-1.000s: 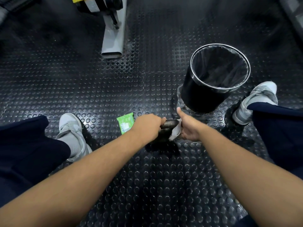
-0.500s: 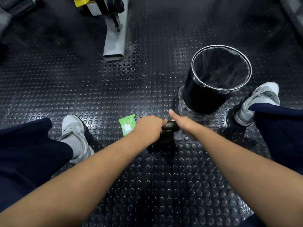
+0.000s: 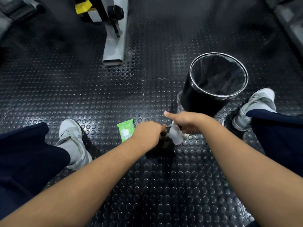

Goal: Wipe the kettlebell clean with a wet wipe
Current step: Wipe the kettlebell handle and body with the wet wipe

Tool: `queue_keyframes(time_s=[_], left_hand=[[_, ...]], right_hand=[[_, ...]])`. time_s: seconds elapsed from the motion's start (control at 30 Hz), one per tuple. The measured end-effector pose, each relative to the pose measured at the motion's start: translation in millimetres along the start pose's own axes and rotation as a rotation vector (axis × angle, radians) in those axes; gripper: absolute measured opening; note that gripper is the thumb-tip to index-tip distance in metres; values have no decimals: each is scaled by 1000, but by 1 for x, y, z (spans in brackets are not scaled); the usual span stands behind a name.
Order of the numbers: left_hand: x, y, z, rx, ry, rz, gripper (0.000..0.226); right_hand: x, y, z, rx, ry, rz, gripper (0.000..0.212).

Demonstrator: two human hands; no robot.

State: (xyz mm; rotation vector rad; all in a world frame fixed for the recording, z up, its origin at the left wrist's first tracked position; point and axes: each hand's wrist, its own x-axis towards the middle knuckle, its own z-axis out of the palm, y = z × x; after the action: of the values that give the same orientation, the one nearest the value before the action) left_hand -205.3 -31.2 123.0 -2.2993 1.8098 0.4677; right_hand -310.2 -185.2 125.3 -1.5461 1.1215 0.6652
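I am crouching over the studded rubber floor (image 3: 152,190), both bare arms reaching forward. My left hand (image 3: 147,135) is curling round the handle of the dark kettlebell (image 3: 164,144), most of which is hiding under my fist. My right hand (image 3: 188,122) is pinching the white wet wipe (image 3: 176,136) against the handle, thumb pointing out to the left. A green wipe packet (image 3: 126,131) is lying just beside my left hand. A black lined bin (image 3: 196,99) is standing just beyond my right hand. My grey shoes (image 3: 72,136) are sitting wide apart, and a grey machine leg (image 3: 114,45) is showing farther off.
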Motion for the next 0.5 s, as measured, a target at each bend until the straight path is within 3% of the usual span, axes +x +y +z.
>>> queue_keyframes(time_s=[0.07, 0.13, 0.23, 0.3, 0.37, 0.5], left_hand=[[0, 0, 1, -17, -10, -6, 46], [0, -1, 2, -25, -20, -10, 42], [0, 0, 1, -5, -16, -6, 43], [-1, 1, 0, 9, 0, 2, 47], [-2, 1, -1, 8, 1, -2, 49], [-1, 0, -1, -18, -21, -15, 51]], right_hand=[[-4, 0, 13, -137, 67, -45, 91], [6, 11, 28, -124, 133, -82, 100], [28, 44, 42, 205, 172, -123, 112], [35, 58, 45, 479, 60, -123, 102], [37, 61, 40, 566, -17, -87, 95], [51, 57, 21, 439, -25, -6, 131]])
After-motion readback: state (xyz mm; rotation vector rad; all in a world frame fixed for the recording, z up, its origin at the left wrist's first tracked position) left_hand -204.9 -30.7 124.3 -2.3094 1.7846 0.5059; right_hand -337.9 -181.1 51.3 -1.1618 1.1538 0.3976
